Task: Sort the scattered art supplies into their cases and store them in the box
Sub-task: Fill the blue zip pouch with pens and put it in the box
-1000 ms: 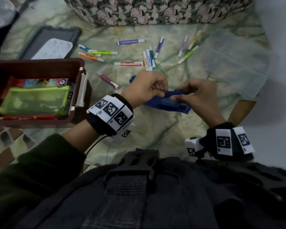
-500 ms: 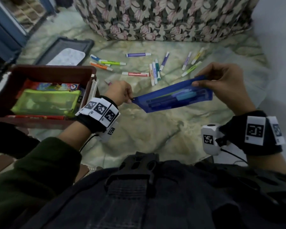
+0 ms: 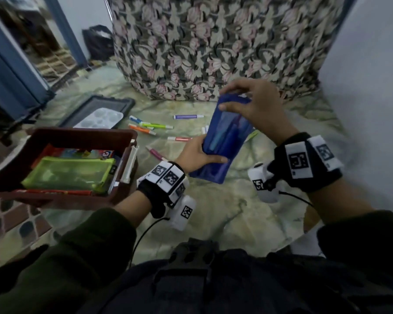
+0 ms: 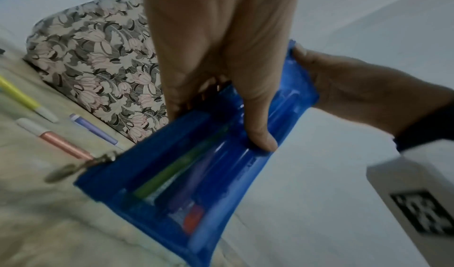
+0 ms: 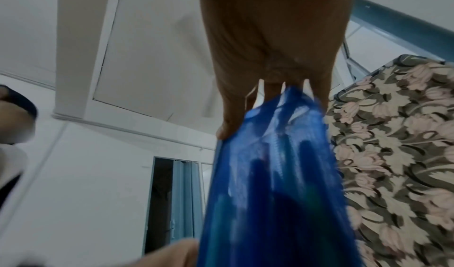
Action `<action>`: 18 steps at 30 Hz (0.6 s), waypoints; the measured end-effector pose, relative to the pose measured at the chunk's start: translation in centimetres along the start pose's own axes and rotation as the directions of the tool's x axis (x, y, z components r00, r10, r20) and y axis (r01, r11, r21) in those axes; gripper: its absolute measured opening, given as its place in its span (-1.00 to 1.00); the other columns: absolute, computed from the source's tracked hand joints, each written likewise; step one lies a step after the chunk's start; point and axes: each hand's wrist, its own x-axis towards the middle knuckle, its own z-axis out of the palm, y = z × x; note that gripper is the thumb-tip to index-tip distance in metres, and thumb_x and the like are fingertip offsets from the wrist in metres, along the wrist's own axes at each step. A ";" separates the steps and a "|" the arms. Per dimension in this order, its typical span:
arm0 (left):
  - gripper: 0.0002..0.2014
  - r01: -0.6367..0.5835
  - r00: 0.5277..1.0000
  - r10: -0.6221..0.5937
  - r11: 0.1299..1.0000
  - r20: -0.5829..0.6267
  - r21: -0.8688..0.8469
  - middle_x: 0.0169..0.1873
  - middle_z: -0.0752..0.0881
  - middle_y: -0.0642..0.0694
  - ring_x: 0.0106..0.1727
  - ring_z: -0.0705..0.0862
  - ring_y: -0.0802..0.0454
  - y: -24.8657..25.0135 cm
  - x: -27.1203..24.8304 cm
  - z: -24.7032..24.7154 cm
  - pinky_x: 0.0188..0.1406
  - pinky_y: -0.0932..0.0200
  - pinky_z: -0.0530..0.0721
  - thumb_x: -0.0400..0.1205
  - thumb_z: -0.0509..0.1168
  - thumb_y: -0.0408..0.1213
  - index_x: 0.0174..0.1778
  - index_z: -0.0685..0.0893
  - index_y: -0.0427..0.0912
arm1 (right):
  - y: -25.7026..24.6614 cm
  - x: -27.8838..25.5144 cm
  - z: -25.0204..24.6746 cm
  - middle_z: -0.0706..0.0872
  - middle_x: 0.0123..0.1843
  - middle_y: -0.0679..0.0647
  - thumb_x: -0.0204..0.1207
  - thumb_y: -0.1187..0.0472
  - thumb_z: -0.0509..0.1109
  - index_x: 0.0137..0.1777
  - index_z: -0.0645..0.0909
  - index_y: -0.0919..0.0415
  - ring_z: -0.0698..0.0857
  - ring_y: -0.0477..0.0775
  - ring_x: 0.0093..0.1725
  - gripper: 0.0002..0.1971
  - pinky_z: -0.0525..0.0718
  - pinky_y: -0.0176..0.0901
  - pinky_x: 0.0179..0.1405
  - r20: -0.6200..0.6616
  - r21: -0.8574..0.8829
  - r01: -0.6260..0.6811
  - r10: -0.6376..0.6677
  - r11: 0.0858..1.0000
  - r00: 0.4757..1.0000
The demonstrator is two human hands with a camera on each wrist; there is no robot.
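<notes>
**Head cam: blue pouch is up on end, time to get it into the box**

Head view shows the blue pouch (image 3: 225,141) lifted off the floor and tilted steeply, one end high, held between both hands. The left hand (image 3: 196,155) cups the lower part with the thumb across the face, and the right hand (image 3: 252,105) grips the top end with fingers and thumb curled over it. Left wrist view shows markers inside through the blue plastic, and a metal zipper pull (image 4: 81,167) hanging off the low corner. Can't tell from any view whether the zip is fully closed.

My take on doing this bit well: check that zip before tipping further, since the pens will slide toward the low end. Then lay it flat and carry it across to the brown box (image 3: 82,134) on the left, which already holds a green pouch (image 3: 68,173). Best spot is probably flat on top of that.

Plenty of loose markers (image 3: 156,126) lie on the floor behind the pouch, so I'd say the job is far from done.
</notes>
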 end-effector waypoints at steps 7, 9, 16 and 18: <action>-0.64 -0.036 0.997 0.009 0.930 -0.076 -0.365 0.08 0.67 -0.16 -0.11 0.73 0.21 0.9 -0.6 -0.6 -0.04 0.32 0.74 0.49 0.37 -0.55 0.16 0.52 -0.20 | 2.1 -6.0 4.6 0.55 0.32 0.22 0.46 0.05 0.46 0.46 0.32 0.27 0.60 0.10 0.22 -0.36 0.63 -0.18 0.12 0.100 0.419 -0.558 0.575 0.716 0.812; -0.68 0.008 0.998 -0.033 0.919 -0.056 -0.394 0.12 0.67 -0.17 -0.02 0.72 0.04 1.1 -1.1 -0.6 0.02 0.20 0.73 0.54 0.34 -0.50 0.20 0.51 -0.21 | 2.2 -7.3 5.8 0.67 0.23 0.32 0.50 0.11 0.42 0.34 0.48 0.34 0.70 0.21 0.16 -0.52 0.69 0.08 0.14 0.213 0.522 -0.636 0.636 0.568 0.742; -0.59 0.309 0.951 -0.271 0.853 0.150 -0.420 0.08 0.71 -0.14 0.02 0.72 -0.04 0.8 -2.0 -1.2 -0.03 0.06 0.76 0.62 0.28 -0.33 0.39 0.48 -0.29 | 2.5 -8.1 7.4 0.72 0.15 0.29 0.62 0.18 0.28 0.18 0.63 0.30 0.72 0.26 0.07 -0.75 0.68 0.18 0.14 0.291 0.546 -0.705 0.687 0.452 0.666; -0.62 0.343 0.939 -0.301 0.849 0.166 -0.402 -0.06 0.72 -0.07 -0.15 0.74 0.09 0.5 -2.4 -1.2 -0.22 0.22 0.78 0.61 0.29 -0.35 0.35 0.51 -0.31 | 2.7 -8.3 7.9 0.75 0.09 0.25 0.62 0.11 0.28 0.16 0.62 0.27 0.74 0.20 0.00 -0.74 0.70 0.11 0.07 0.383 0.557 -0.747 0.686 0.364 0.619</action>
